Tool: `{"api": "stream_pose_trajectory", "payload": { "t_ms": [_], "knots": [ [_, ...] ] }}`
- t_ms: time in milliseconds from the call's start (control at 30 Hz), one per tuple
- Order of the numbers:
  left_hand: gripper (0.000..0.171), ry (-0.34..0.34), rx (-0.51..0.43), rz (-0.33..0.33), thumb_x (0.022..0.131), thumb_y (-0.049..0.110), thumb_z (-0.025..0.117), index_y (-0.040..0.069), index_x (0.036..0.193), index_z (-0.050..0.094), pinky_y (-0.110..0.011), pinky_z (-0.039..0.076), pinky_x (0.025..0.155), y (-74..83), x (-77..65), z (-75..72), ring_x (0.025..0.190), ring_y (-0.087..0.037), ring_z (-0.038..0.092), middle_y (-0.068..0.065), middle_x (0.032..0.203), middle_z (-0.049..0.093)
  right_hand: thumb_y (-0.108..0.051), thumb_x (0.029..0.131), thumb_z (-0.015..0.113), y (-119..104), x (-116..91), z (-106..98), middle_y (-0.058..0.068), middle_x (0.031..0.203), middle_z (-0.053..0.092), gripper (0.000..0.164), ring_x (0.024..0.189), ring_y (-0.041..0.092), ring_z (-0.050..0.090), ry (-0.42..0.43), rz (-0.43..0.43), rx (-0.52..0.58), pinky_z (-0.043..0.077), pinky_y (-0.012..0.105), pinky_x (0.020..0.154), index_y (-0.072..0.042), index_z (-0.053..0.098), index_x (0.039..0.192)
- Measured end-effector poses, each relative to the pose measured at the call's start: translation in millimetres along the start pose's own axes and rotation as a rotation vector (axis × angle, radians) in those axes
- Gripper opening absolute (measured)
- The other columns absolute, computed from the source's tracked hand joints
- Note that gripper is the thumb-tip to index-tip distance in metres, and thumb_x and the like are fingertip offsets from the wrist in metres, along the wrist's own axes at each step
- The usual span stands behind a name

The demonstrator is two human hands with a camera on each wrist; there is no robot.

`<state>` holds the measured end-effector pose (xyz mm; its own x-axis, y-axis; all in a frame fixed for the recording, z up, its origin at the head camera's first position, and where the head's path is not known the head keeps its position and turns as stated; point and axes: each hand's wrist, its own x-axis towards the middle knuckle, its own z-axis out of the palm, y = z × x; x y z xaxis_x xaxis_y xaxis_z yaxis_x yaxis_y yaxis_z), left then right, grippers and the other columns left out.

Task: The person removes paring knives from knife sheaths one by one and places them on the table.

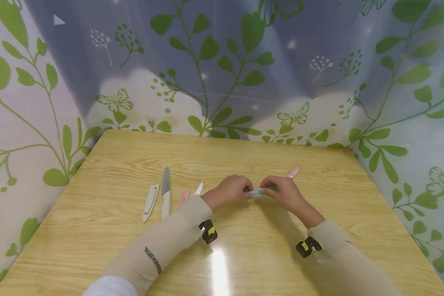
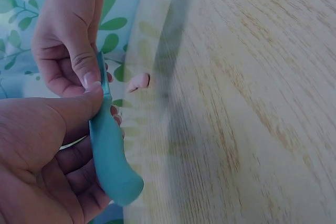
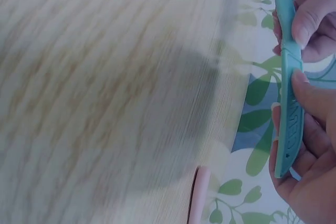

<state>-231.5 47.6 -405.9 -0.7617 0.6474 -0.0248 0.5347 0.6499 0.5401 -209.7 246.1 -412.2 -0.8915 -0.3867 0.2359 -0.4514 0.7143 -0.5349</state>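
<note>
Over the middle of the table, both hands meet on a teal knife in its sheath. My left hand [image 1: 234, 189] grips the curved, rounded handle [image 2: 113, 156], with the thumb along its upper end. My right hand [image 1: 284, 193] holds the teal sheath [image 3: 290, 114], thumb on one face and fingers behind it. In the right wrist view the sheath shows raised lettering and meets the handle end to end, so the blade is hidden. Both hands are close together, clear of the tabletop.
Left on the wooden table [image 1: 107, 230] lie a cream sheath [image 1: 151, 203], a knife with a cream handle [image 1: 165, 193], a pink sheath [image 1: 184, 197] and a white blade [image 1: 199, 188], partly behind the left arm. A slim pink item [image 1: 294, 171] lies beyond the right hand. Patterned curtain surrounds the table.
</note>
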Motion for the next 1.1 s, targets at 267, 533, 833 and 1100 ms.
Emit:
{"api": "stream_pose_trajectory", "payload": {
  "t_ms": [267,533,833,1100],
  "knots": [
    [0.017,0.014,-0.036,-0.044,0.09,0.027,0.066,0.012,0.09,0.073,-0.02,0.044,0.059,0.5,-3.9,-3.9,0.064,-0.008,0.054,0.002,0.081,0.069,-0.015,0.082,0.074,-6,2,6,0.011,0.089,0.073,0.016,0.081,0.024,0.066,0.042,0.043,0.011,0.055,0.044,0.071,-0.005,0.067,0.092],
    [0.018,0.047,-0.116,-0.12,0.09,0.028,0.066,0.011,0.089,0.073,-0.022,0.043,0.057,-4.8,-4.7,-4.4,0.063,-0.009,0.054,0.001,0.08,0.069,-0.02,0.088,0.068,-5,2,3,0.018,0.101,0.069,0.026,0.081,0.029,0.065,0.107,0.167,0.019,0.055,0.044,0.066,0.0,0.065,0.104],
    [0.018,0.022,-0.194,-0.129,0.09,0.027,0.067,0.009,0.088,0.072,-0.026,0.049,0.063,-10.5,-7.3,-4.7,0.069,-0.011,0.059,-0.001,0.083,0.07,-0.019,0.091,0.065,0,1,3,0.019,0.097,0.07,0.023,0.081,0.028,0.065,0.127,0.209,0.066,0.054,0.045,0.067,0.0,0.064,0.105],
    [0.019,0.009,-0.232,-0.16,0.089,0.026,0.068,0.007,0.091,0.072,-0.023,0.048,0.059,-9.8,-10.0,-6.3,0.067,-0.009,0.059,-0.003,0.084,0.07,-0.016,0.088,0.069,-2,5,8,0.019,0.092,0.071,0.023,0.074,0.027,0.066,0.191,0.175,0.082,0.055,0.042,0.062,0.001,0.067,0.104]
  ]
}}
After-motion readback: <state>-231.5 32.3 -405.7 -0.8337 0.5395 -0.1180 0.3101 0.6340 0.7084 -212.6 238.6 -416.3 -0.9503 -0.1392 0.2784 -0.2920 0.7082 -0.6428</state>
